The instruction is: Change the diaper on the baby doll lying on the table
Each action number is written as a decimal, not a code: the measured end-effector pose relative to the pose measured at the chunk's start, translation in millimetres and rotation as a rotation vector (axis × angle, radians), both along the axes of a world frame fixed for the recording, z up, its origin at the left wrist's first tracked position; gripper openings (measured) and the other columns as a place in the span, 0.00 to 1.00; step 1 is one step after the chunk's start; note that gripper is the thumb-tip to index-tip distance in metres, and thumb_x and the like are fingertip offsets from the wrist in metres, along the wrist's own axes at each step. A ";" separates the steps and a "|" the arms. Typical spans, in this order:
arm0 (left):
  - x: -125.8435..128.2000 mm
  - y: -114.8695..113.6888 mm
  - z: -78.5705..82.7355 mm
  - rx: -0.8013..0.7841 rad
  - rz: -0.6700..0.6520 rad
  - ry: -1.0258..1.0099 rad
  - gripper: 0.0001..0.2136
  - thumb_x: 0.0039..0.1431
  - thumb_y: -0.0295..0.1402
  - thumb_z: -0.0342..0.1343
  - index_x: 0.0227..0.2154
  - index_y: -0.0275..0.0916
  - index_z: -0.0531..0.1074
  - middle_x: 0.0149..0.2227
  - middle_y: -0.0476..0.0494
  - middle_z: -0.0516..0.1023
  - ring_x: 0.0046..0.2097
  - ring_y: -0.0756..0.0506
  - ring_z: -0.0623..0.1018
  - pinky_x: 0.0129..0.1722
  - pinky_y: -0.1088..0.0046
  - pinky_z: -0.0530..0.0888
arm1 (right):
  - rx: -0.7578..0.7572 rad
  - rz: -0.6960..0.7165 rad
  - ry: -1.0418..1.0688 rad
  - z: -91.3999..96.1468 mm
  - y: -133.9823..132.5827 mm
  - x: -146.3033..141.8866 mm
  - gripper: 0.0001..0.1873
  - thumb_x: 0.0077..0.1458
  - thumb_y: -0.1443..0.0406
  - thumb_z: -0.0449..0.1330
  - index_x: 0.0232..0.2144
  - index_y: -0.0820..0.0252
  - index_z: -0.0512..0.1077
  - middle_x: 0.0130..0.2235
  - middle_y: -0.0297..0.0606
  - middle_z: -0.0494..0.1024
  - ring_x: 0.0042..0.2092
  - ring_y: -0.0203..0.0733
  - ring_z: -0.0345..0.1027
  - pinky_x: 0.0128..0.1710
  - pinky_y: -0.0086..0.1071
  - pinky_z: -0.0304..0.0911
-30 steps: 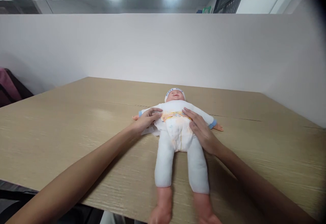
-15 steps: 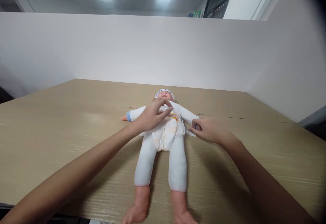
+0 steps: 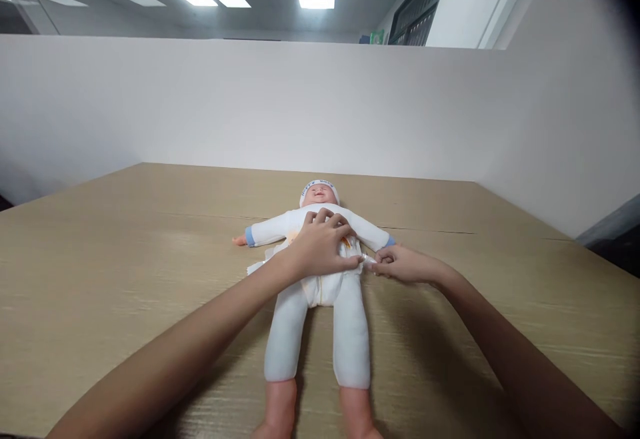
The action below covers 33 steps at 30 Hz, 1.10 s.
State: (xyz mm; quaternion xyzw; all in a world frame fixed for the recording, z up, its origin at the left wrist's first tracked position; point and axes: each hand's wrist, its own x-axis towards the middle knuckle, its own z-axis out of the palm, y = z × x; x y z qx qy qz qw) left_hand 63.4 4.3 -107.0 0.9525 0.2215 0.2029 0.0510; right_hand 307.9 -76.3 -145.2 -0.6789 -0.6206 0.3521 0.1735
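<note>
A baby doll (image 3: 351, 336) in a white suit with blue cuffs lies on its back, feet towards me. Around its hips is a white diaper (image 3: 324, 290) with yellow-orange print. My left hand (image 3: 323, 246) rests over the diaper's front and the doll's belly, fingers spread, hiding much of the waist; its thumb reaches the right edge. At that side my right hand (image 3: 407, 264) pinches the diaper's side tab (image 3: 369, 260), close to the doll's blue cuff (image 3: 389, 242). The opposite side tab (image 3: 256, 267) sticks out loose on the left, partly behind my left forearm.
The doll lies on a wide wood-grain table (image 3: 175, 239) with a thin seam across it. Behind the table stands a pale partition wall (image 3: 250, 106). A dark object (image 3: 617, 242) is at the far right edge.
My left hand has come down onto the diaper's front and shifted right, fingers now spread. My right hand has drawn the tab slightly inward. The left-side tab has come into view.
</note>
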 end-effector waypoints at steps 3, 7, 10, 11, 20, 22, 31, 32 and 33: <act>1.9 0.7 -0.2 -0.004 0.006 0.019 0.25 0.57 0.55 0.59 0.51 0.44 0.76 0.55 0.39 0.76 0.58 0.30 0.68 0.57 0.48 0.61 | -0.004 0.073 0.152 10.5 -1.6 5.7 0.26 0.57 0.42 0.60 0.25 0.57 0.73 0.27 0.34 0.74 0.29 0.37 0.63 0.29 0.31 0.59; 3.4 0.8 -0.9 -0.017 0.017 0.040 0.28 0.57 0.57 0.59 0.52 0.42 0.75 0.58 0.37 0.75 0.59 0.29 0.67 0.59 0.47 0.60 | 0.034 -0.016 0.272 18.5 -1.8 9.7 0.23 0.61 0.47 0.55 0.23 0.56 0.67 0.24 0.29 0.66 0.26 0.36 0.55 0.28 0.31 0.55; 3.5 0.5 -1.1 -0.032 0.026 0.042 0.30 0.56 0.57 0.59 0.55 0.41 0.73 0.60 0.35 0.74 0.61 0.28 0.67 0.59 0.47 0.60 | 0.069 -0.026 0.317 19.9 -1.5 4.0 0.22 0.62 0.50 0.55 0.22 0.55 0.63 0.23 0.28 0.64 0.27 0.37 0.53 0.29 0.31 0.55; 3.5 0.6 -1.3 -0.034 0.027 0.040 0.31 0.56 0.56 0.60 0.55 0.40 0.73 0.60 0.35 0.74 0.61 0.28 0.67 0.59 0.47 0.60 | 0.077 -0.025 0.332 19.5 -1.1 1.1 0.21 0.62 0.51 0.55 0.22 0.55 0.63 0.24 0.28 0.63 0.28 0.37 0.53 0.30 0.31 0.54; 2.1 2.5 -4.1 -0.061 0.041 -0.008 0.33 0.55 0.57 0.60 0.57 0.40 0.72 0.61 0.37 0.74 0.61 0.29 0.66 0.60 0.47 0.60 | 0.296 -0.021 0.545 -10.4 16.0 -23.6 0.26 0.62 0.44 0.58 0.25 0.55 0.60 0.23 0.24 0.57 0.25 0.34 0.49 0.27 0.30 0.50; 1.8 1.5 -3.7 -0.064 0.042 -0.013 0.32 0.56 0.57 0.60 0.56 0.40 0.72 0.61 0.38 0.74 0.61 0.29 0.66 0.60 0.47 0.60 | 0.364 -0.039 0.552 -15.4 19.0 -30.4 0.26 0.61 0.44 0.59 0.25 0.56 0.61 0.23 0.25 0.59 0.26 0.33 0.51 0.29 0.30 0.52; 1.9 -0.6 -6.7 -0.017 0.046 -0.046 0.27 0.55 0.50 0.60 0.54 0.42 0.72 0.58 0.42 0.76 0.58 0.32 0.69 0.58 0.50 0.62 | 0.492 -0.097 0.616 -18.0 30.9 -70.9 0.26 0.56 0.42 0.63 0.27 0.57 0.67 0.28 0.28 0.65 0.31 0.35 0.58 0.32 0.31 0.54; 2.1 -0.5 -7.3 -0.022 0.047 -0.048 0.27 0.55 0.49 0.61 0.55 0.42 0.72 0.58 0.42 0.76 0.58 0.32 0.69 0.59 0.50 0.62 | 0.495 -0.110 0.623 -17.7 32.0 -73.0 0.26 0.55 0.42 0.64 0.28 0.57 0.67 0.28 0.28 0.65 0.31 0.36 0.57 0.32 0.31 0.54; 2.3 -0.5 -7.6 -0.029 0.047 -0.049 0.29 0.54 0.49 0.62 0.56 0.42 0.71 0.58 0.42 0.76 0.59 0.32 0.68 0.59 0.49 0.62 | 0.494 -0.123 0.633 -17.5 32.7 -74.3 0.26 0.54 0.41 0.64 0.28 0.57 0.67 0.28 0.28 0.64 0.30 0.35 0.56 0.31 0.31 0.53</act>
